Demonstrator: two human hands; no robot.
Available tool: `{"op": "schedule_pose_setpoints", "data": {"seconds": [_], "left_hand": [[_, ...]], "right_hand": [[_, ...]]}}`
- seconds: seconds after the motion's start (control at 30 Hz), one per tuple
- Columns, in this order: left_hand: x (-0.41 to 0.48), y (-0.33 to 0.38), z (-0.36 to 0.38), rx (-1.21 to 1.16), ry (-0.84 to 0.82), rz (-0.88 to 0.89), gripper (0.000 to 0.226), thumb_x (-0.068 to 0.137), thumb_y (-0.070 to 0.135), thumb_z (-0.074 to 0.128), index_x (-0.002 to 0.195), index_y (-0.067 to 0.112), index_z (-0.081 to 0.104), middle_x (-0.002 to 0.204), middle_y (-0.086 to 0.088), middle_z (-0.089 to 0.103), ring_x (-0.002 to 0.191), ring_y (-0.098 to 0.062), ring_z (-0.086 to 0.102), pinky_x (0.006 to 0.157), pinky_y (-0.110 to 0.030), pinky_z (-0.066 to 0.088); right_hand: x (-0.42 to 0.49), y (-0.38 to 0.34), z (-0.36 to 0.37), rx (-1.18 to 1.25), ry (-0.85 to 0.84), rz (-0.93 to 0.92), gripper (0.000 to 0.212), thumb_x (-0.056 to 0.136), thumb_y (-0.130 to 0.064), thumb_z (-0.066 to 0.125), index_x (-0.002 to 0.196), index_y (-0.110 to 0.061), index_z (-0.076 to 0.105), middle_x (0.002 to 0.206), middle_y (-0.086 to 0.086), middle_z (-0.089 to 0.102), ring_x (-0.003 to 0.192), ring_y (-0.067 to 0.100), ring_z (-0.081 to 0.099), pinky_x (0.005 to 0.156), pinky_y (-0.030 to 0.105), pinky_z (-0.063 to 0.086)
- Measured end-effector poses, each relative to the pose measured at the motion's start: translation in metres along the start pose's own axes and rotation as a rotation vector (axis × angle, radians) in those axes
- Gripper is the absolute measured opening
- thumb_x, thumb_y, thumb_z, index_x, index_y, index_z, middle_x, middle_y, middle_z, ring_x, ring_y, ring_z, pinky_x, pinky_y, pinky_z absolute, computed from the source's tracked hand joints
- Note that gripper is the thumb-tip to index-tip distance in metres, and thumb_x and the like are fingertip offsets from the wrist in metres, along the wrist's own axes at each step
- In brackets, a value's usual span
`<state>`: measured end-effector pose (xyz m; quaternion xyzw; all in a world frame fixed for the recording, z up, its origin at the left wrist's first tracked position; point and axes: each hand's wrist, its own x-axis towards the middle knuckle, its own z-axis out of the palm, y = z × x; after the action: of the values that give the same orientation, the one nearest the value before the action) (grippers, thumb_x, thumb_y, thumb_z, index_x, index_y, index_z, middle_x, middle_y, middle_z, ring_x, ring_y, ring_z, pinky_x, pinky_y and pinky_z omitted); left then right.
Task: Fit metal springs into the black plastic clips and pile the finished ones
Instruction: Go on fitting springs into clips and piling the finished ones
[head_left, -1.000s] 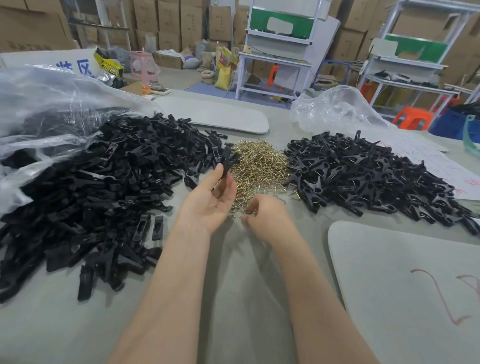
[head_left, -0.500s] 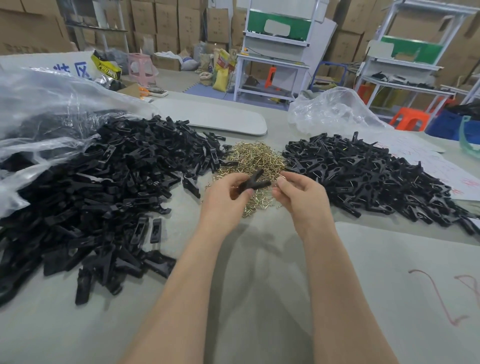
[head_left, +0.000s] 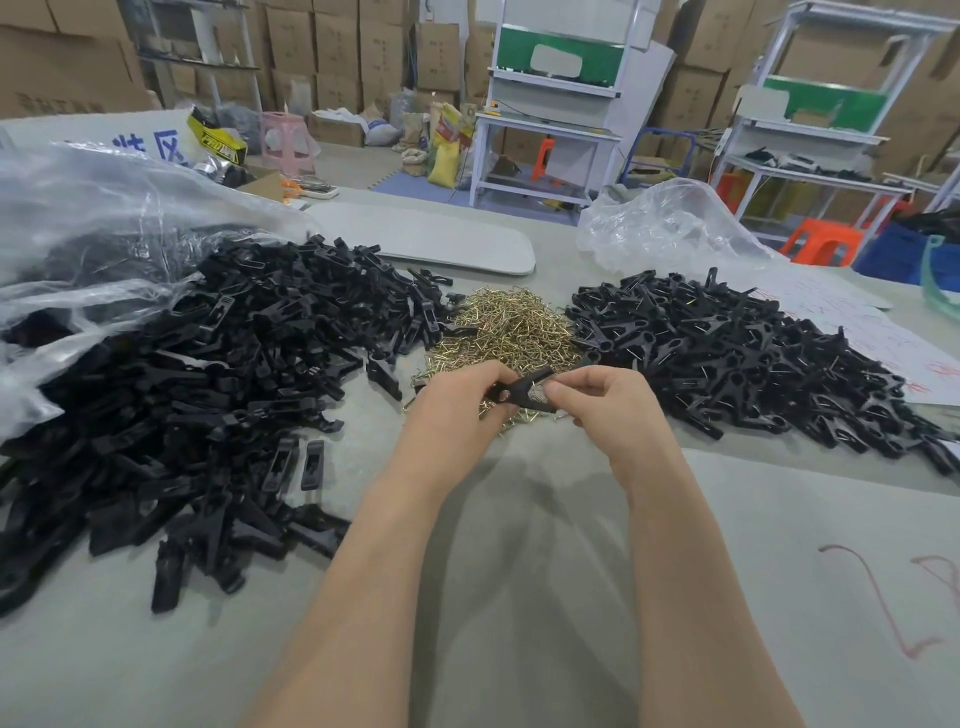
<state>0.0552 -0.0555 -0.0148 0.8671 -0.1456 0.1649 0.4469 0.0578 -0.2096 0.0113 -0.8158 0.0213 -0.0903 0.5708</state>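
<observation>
My left hand (head_left: 457, 402) grips a black plastic clip (head_left: 519, 389) by one end, its two halves spread in a V toward the right. My right hand (head_left: 605, 397) pinches the clip's other end, with something small and metallic at its fingertips; the spring itself is mostly hidden. Just behind both hands lies a heap of brass-coloured springs (head_left: 511, 327). A large pile of loose black clip halves (head_left: 208, 384) fills the left of the table. A pile of assembled clips (head_left: 737, 353) lies on the right.
A grey table (head_left: 519, 571) carries everything. Clear plastic bags sit at far left (head_left: 93, 218) and back right (head_left: 670, 223). A flat grey board (head_left: 431, 239) lies behind, another board (head_left: 831, 571) with red scribbles at right. Shelving and cartons stand beyond.
A second ago my left hand held the clip up over the springs while my right hand picked in the spring heap. Both hands have since come together on the clip.
</observation>
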Motion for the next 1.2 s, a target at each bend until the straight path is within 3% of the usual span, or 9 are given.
{"op": "schedule_pose_setpoints", "data": {"seconds": [0.2, 0.4, 0.47, 0.53, 0.63, 0.7, 0.83, 1.03, 1.2], "left_hand": [[0.001, -0.001, -0.001, 0.027, -0.008, 0.070, 0.020, 0.080, 0.011, 0.073, 0.099, 0.019, 0.069, 0.096, 0.010, 0.055, 0.091, -0.015, 0.059, 0.086, -0.042, 0.051], [0.001, 0.001, -0.007, 0.028, -0.070, 0.075, 0.018, 0.078, 0.011, 0.074, 0.094, 0.017, 0.069, 0.089, 0.008, 0.056, 0.087, -0.016, 0.059, 0.086, -0.036, 0.051], [0.000, 0.003, -0.011, -0.083, -0.107, 0.019, 0.016, 0.078, 0.013, 0.076, 0.087, 0.023, 0.068, 0.083, 0.011, 0.060, 0.083, -0.014, 0.062, 0.082, -0.027, 0.051], [-0.001, 0.007, -0.015, -0.215, -0.143, -0.026, 0.020, 0.077, 0.016, 0.078, 0.080, 0.031, 0.066, 0.070, 0.017, 0.062, 0.074, -0.008, 0.062, 0.075, -0.024, 0.050], [-0.002, 0.013, -0.018, -0.254, -0.143, 0.018, 0.025, 0.075, 0.016, 0.078, 0.076, 0.035, 0.063, 0.065, 0.018, 0.059, 0.070, -0.003, 0.056, 0.077, -0.023, 0.049], [-0.003, 0.016, -0.020, -0.216, -0.127, 0.072, 0.027, 0.075, 0.017, 0.078, 0.076, 0.038, 0.061, 0.072, 0.017, 0.060, 0.074, 0.006, 0.054, 0.078, -0.013, 0.042], [-0.001, 0.016, -0.022, -0.215, -0.097, 0.112, 0.018, 0.077, 0.019, 0.076, 0.083, 0.030, 0.063, 0.084, 0.011, 0.061, 0.081, 0.005, 0.052, 0.076, -0.008, 0.037], [-0.001, 0.016, -0.021, -0.281, -0.106, 0.087, 0.018, 0.078, 0.022, 0.076, 0.094, 0.028, 0.069, 0.093, 0.007, 0.062, 0.088, -0.006, 0.057, 0.084, -0.030, 0.047], [0.001, 0.014, -0.018, -0.344, -0.090, 0.015, 0.014, 0.078, 0.021, 0.076, 0.091, 0.021, 0.069, 0.081, 0.009, 0.064, 0.078, -0.006, 0.058, 0.074, -0.024, 0.049]], "right_hand": [[-0.001, -0.001, -0.004, -0.071, -0.032, 0.045, 0.002, 0.081, -0.013, 0.072, 0.080, -0.013, 0.071, 0.065, -0.003, 0.063, 0.054, 0.001, 0.049, 0.056, 0.014, 0.039], [0.000, 0.001, -0.004, -0.022, -0.101, 0.078, 0.007, 0.080, -0.012, 0.074, 0.078, -0.013, 0.067, 0.063, -0.003, 0.059, 0.052, 0.003, 0.047, 0.057, 0.018, 0.040], [0.001, 0.003, -0.009, 0.296, -0.213, 0.167, 0.016, 0.076, -0.015, 0.076, 0.081, -0.010, 0.062, 0.068, 0.003, 0.056, 0.053, 0.008, 0.046, 0.055, 0.018, 0.044], [-0.001, 0.003, -0.011, 0.543, -0.389, 0.267, 0.034, 0.067, -0.032, 0.074, 0.087, -0.008, 0.061, 0.073, 0.006, 0.058, 0.054, 0.009, 0.051, 0.055, 0.018, 0.049], [-0.005, 0.004, -0.005, 0.564, -0.632, 0.409, 0.066, 0.059, -0.059, 0.067, 0.099, -0.006, 0.063, 0.077, 0.008, 0.067, 0.061, 0.014, 0.061, 0.060, 0.023, 0.055], [-0.007, 0.004, -0.002, 0.537, -0.720, 0.423, 0.070, 0.063, -0.065, 0.058, 0.095, -0.004, 0.068, 0.079, 0.012, 0.071, 0.063, 0.015, 0.066, 0.060, 0.023, 0.057], [-0.009, 0.004, 0.006, 0.710, -0.654, 0.390, 0.052, 0.069, -0.055, 0.058, 0.087, -0.006, 0.066, 0.062, 0.005, 0.065, 0.050, 0.010, 0.061, 0.050, 0.018, 0.053], [-0.010, 0.001, 0.021, 0.840, -0.564, 0.388, 0.030, 0.071, -0.041, 0.060, 0.063, -0.016, 0.074, 0.059, -0.003, 0.060, 0.043, 0.005, 0.055, 0.042, 0.013, 0.046], [-0.004, 0.006, 0.018, 0.720, -0.557, 0.403, 0.063, 0.061, -0.067, 0.056, 0.085, -0.010, 0.066, 0.061, 0.005, 0.066, 0.047, 0.009, 0.060, 0.045, 0.018, 0.051]]}}
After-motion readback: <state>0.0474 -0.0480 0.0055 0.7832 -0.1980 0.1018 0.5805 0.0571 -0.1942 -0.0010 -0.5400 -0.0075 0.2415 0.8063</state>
